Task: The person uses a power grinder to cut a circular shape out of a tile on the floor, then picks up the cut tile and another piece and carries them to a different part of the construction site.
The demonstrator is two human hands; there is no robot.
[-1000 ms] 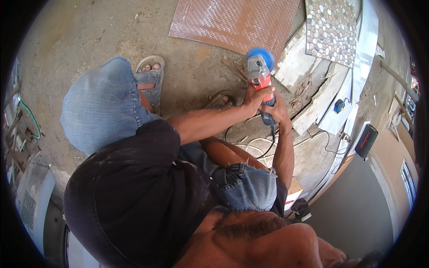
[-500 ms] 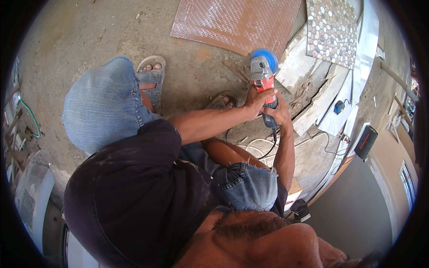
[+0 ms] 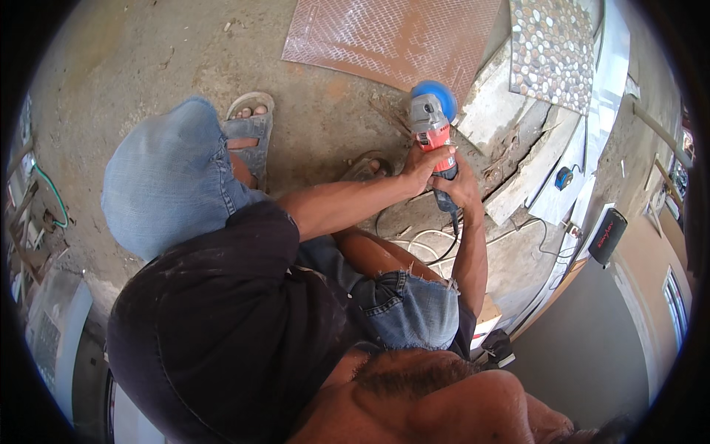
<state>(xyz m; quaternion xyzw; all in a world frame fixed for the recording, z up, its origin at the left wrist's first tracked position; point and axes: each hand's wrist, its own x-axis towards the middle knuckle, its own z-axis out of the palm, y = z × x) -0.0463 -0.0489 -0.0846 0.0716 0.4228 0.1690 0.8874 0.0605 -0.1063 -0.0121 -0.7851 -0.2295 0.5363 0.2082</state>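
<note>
An angle grinder (image 3: 433, 135) with a red body, grey head and blue disc (image 3: 442, 97) is held at the centre-right, its disc beside the lower edge of a brown patterned sheet (image 3: 347, 41). My left hand (image 3: 423, 166) is closed round the red body, thumb across it. Lower and to its right, my right hand (image 3: 462, 185) grips the dark rear handle. A black cord (image 3: 455, 233) hangs from the handle toward looped white cable (image 3: 495, 238). Whether the disc touches anything beneath it I cannot tell.
A pebble-patterned tile (image 3: 549, 55), cracked pale boards (image 3: 484, 96) and a blue tape measure (image 3: 563, 177) lie to the right, with a black cylinder (image 3: 608, 235) beyond. My sandalled foot (image 3: 251, 148) rests on concrete. A green hose (image 3: 55, 192) lies far left.
The grinder and both hands have shifted very slightly down and right since a second ago. The grip looks the same.
</note>
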